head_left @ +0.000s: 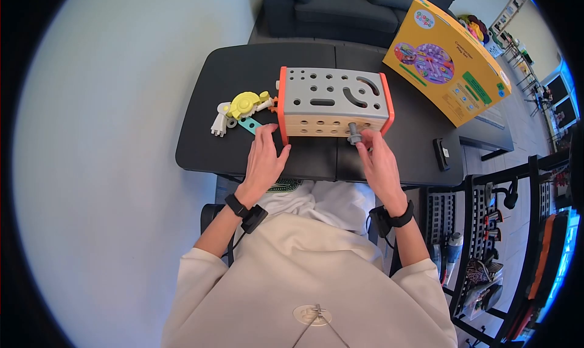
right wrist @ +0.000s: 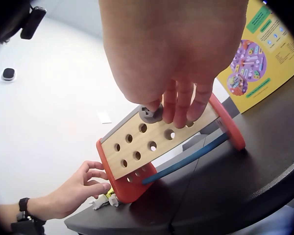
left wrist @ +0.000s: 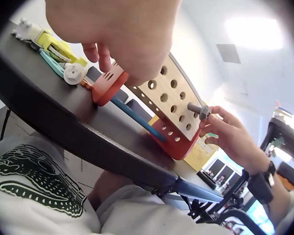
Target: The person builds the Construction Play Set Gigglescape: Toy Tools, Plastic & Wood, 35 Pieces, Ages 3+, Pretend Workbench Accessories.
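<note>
A toy workbench (head_left: pixel 336 110) with a grey top, wooden front and red ends stands at the middle of a black table (head_left: pixel 231 65). The person's right hand (head_left: pixel 381 165) pinches the head of a grey bolt (head_left: pixel 354 138) between thumb and fingers, its shaft pointing at the holed wooden front. Much of the thread shows, so the bolt seems not fully in; whether its tip has entered a hole is unclear. The left hand (head_left: pixel 263 156), fingers loosely bent and grasping nothing visible, is at the left red end, seemingly touching it. Yellow and white toy parts (head_left: pixel 245 105) appear already joined beside that end, crowding the left. Driving the bolt home looks left to do. The table's near edge runs close below both hands; bare tabletop lies rightward, before a small black object (head_left: pixel 441 155).
</note>
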